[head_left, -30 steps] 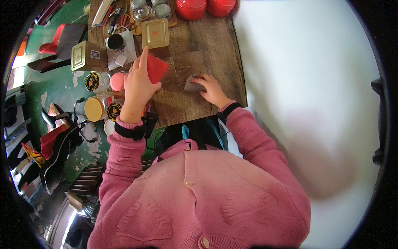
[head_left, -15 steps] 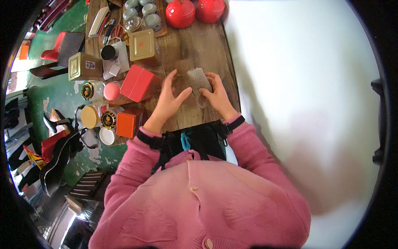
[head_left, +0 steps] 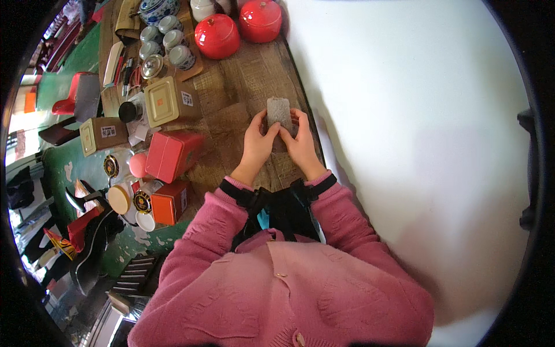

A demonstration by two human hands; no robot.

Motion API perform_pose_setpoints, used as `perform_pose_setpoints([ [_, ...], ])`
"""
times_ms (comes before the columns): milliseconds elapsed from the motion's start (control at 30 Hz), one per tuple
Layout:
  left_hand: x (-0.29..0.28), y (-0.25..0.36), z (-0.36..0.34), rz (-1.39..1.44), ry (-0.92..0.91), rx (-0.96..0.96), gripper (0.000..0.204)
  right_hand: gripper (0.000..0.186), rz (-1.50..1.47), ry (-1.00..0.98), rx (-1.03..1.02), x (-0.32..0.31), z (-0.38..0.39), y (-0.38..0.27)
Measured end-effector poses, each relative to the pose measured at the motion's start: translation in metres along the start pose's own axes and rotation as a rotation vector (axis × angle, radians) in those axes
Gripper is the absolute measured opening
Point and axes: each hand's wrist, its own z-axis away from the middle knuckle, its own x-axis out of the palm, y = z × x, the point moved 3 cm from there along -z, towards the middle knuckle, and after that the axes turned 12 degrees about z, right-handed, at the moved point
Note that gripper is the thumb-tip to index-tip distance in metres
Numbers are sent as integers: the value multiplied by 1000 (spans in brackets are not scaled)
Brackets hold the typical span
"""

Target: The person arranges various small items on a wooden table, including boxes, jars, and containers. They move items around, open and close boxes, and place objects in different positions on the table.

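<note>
A small folded grey cloth (head_left: 278,113) with a fuzzy, towel-like surface is held between my two hands over the wooden table. My left hand (head_left: 258,139) grips its left edge, thumb on the near end. From the other side my right hand (head_left: 300,140) closes on its right edge, fingers curled behind. The thumbs almost meet at the cloth's near end. The undersides of the cloth and most of the fingertips are hidden.
Left of my hands stand a red box (head_left: 173,155), an orange tin (head_left: 168,203), a gold tin (head_left: 162,103) and several jars. Farther back are two red lidded pots (head_left: 217,37) and several small cups (head_left: 173,39). A white wall (head_left: 416,144) borders the table's right side.
My left hand was open and apart from the cloth; it has moved right and taken hold of it. The cloth now stands straighter between both hands. The whole view has shifted.
</note>
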Motion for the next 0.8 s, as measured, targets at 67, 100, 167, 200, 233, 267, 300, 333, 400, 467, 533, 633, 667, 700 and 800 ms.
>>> perform_pose_setpoints([
  [67,7,0,-11,-173,18,58,51,54,148,5,33,-4,-2,9],
  [100,8,3,-16,-290,44,157,49,54,153,17,26,-5,-3,11],
  [167,9,10,-30,-529,104,353,45,54,154,27,66,-7,-4,11],
  [200,6,13,-40,-608,139,396,45,53,131,10,85,-9,-3,11],
  [233,-1,18,-50,-697,176,427,45,52,101,-20,141,-11,0,11],
  [267,-8,22,-61,-786,214,457,45,51,63,-41,165,-12,1,10],
  [300,-15,26,-71,-874,262,447,47,49,40,-59,220,-12,1,11],
  [333,-23,30,-81,-963,314,444,48,46,8,-69,245,-13,1,11],
  [400,-42,36,-99,-1018,375,368,49,42,-73,-81,281,-13,1,13],
  [467,-57,38,-112,-1057,428,279,48,38,-171,-85,306,-12,3,16],
  [533,-66,35,-117,-998,452,301,42,35,-139,-57,275,-10,5,17],
  [633,-72,28,-121,-945,392,389,36,32,-125,-59,258,-6,4,20],
  [667,-70,24,-123,-964,364,404,35,32,-135,-73,278,-5,4,21],
  [700,-66,20,-122,-983,334,409,34,30,-121,-77,271,-5,5,21],
  [800,-47,10,-108,-1057,252,538,37,28,-114,-74,282,-6,3,20],
])
